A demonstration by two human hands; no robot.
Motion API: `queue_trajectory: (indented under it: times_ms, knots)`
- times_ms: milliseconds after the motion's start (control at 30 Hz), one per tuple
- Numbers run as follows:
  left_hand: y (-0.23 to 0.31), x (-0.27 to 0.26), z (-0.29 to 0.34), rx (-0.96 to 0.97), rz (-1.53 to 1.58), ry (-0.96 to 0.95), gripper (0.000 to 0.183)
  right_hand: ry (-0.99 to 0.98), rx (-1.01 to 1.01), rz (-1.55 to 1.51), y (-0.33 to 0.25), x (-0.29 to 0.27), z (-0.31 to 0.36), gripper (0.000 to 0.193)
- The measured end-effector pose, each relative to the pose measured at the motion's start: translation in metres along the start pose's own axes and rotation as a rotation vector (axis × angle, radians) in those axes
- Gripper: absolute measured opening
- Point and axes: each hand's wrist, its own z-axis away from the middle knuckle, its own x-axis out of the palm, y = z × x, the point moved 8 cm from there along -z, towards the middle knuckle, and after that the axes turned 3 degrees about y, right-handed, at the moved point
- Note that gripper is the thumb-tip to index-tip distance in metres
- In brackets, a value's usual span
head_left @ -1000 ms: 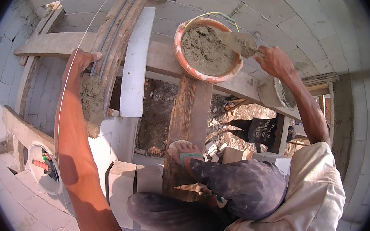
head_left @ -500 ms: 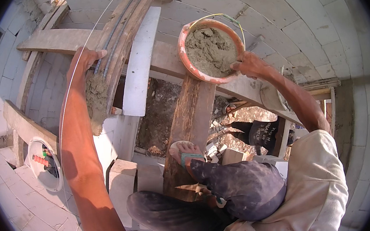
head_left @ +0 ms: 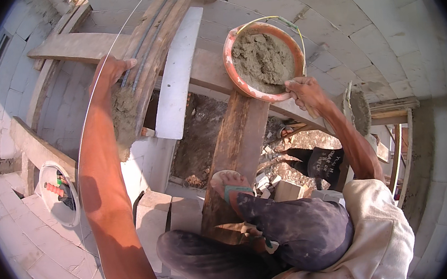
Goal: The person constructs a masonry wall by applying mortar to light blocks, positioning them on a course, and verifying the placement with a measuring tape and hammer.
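Observation:
My left hand (head_left: 113,70) rests at the edge of a long wooden board (head_left: 145,90), its thumb lying over the top and its other fingers mostly hidden. Two steel bars (head_left: 154,28) run along that board, with grey mortar (head_left: 124,116) just below my hand. On the right, an orange-red bucket (head_left: 233,77) with a wire handle holds wet mortar (head_left: 262,61). My right hand (head_left: 307,94) is closed beside the bucket's right rim. A tan handle shows below its fingers, apparently a trowel's; the blade is hardly visible.
My sandalled foot (head_left: 230,184) stands on a wooden plank (head_left: 236,138) over an opening. Below, a person in dark clothes (head_left: 324,165) is on the rubble. A white panel (head_left: 180,74) leans beside the board. A thin line (head_left: 89,114) passes my left arm. A white bucket (head_left: 60,212) holds tools.
My right hand has moved slightly down and outward at the bucket's rim, showing more of the tan handle. My left hand remains on the board. The whole view has shifted a little.

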Motion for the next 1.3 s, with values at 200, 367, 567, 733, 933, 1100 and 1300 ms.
queue_trajectory:
  times_ms: [200,367,567,733,933,1100,1300]
  knots:
    - [0.005,0.001,0.013,-0.13,0.032,0.113,0.078,0.037,-0.17,0.099,-0.039,-0.022,0.005,0.03]
    - [0.022,0.001,0.024,-0.165,-0.001,0.006,0.073,-0.122,-0.2,-0.002,-0.087,0.008,0.001,0.024]
    - [-0.01,0.0,0.016,-0.082,0.085,0.085,0.075,-0.364,-0.4,-0.024,-0.188,0.1,-0.036,0.013]
    - [0.019,-0.001,0.028,-0.045,0.023,0.068,0.082,-0.474,-0.478,0.003,-0.234,0.137,-0.046,0.012]
    - [0.013,-0.017,0.037,-0.011,-0.054,0.214,0.089,-0.588,-0.457,0.001,-0.227,0.177,-0.053,0.011]
    - [0.035,-0.025,0.057,-0.064,-0.089,0.23,0.092,-0.544,-0.528,0.119,-0.229,0.18,-0.056,0.016]
    - [0.006,-0.056,0.075,-0.08,-0.085,0.184,0.077,-0.442,-0.798,0.463,-0.272,0.193,-0.047,0.018]
